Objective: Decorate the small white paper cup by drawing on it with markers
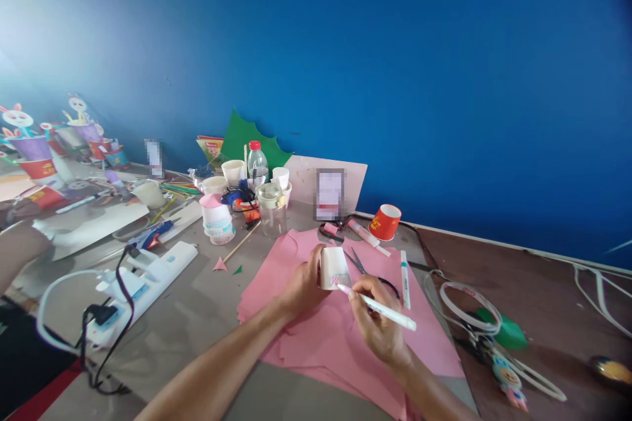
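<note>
My left hand (pixel 303 286) is closed around a white paper cup (pixel 334 262), holding it tilted above pink paper sheets (pixel 316 335). Pink and bluish marks show on the cup near its rim. In my right hand (pixel 378 322) is a white marker pen (pixel 390 314), its pink tip touching or very close to the marked part of the cup. Scissors (pixel 359 263) lie on the pink paper just behind my right hand, their handles partly hidden by it. To the right lies another white marker pen (pixel 405 279) with a green band.
A red paper cup (pixel 385 222) lies behind the pink sheets. Stacked cups (pixel 217 220), a glass jar (pixel 272 210) and a red-capped bottle (pixel 257 161) stand at the back left. Nearer left are a power strip (pixel 148 289) with cords and another person's arm (pixel 22 247). Cables (pixel 471 306) lie right.
</note>
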The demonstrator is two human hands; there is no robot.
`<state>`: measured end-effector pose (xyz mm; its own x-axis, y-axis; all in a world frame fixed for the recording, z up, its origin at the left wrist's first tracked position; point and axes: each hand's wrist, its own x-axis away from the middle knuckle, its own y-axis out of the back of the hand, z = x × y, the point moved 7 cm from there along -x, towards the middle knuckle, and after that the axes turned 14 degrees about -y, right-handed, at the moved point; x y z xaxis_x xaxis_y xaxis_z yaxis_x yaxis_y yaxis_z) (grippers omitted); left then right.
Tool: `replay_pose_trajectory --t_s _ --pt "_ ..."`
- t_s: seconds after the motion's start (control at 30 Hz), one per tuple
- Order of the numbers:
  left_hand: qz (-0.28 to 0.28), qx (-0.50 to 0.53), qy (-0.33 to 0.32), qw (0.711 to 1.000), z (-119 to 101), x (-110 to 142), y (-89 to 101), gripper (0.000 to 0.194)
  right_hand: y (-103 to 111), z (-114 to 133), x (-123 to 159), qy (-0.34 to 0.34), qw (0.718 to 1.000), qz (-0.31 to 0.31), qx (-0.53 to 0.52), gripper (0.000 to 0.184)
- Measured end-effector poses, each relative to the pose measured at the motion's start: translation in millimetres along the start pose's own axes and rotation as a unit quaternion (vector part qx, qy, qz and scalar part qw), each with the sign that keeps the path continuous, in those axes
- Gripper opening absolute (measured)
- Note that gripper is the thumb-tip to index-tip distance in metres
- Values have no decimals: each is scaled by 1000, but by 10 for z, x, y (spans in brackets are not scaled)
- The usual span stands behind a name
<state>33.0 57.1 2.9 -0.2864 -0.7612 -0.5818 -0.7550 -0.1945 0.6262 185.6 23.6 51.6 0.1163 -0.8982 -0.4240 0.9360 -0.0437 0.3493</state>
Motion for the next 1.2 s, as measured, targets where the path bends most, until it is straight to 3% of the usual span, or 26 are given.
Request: replay_pose_trajectory --t_s 0.17,0.3,0.53,0.9,1.1,1.2 --pt "-6 7 2 1000 14 11 -4 60 -11 61 13 24 1000 5 13 16" --pt "-21 11 -20 1000 -3 3 8 60 42 -71 -21 -18 1000 -18 -12 15" --pt "-5 24 11 1000 73 34 -39 66 96 -268 -90 -66 996 -46 -42 16" --pt "-12 20 -10 1000 9 2 3 59 46 -126 -50 -40 999 -19 -19 19" --pt "-5 9 10 1000 -9 -2 36 59 -10 7 -4 -1 1000 1 -9 17" --pt "2 14 14 1000 -7 0 29 60 15 -48 -26 -25 999 -5 -26 17"
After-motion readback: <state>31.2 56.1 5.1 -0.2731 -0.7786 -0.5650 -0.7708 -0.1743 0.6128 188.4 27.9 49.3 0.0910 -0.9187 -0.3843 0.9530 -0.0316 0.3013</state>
